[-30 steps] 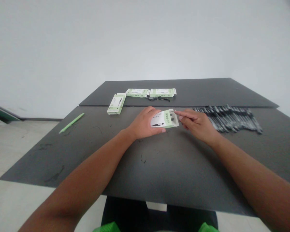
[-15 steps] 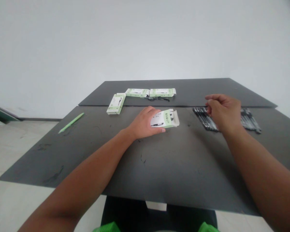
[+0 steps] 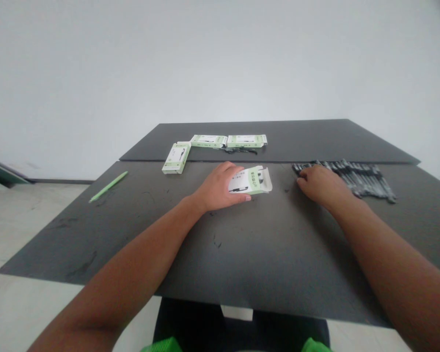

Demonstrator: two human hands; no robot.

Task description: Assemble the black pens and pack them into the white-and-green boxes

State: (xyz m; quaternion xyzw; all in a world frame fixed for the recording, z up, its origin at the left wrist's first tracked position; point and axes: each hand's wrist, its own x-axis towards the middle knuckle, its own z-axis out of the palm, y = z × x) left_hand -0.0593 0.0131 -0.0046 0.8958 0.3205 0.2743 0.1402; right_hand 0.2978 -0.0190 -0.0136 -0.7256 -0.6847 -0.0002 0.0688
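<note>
So its open mouth (image 3: 266,179) presumably faces the right hand (image 3: 321,183), the box (image 3: 252,181) is clasped by the left hand (image 3: 220,187). Pens (image 3: 374,182) are partly covered by curled right fingers (image 3: 308,173); grip unclear.

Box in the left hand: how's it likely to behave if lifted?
The box looks like thin card: probably light, easily dented by the left hand. Its right end is open with dark items inside; those might slide out if it tips.
</note>
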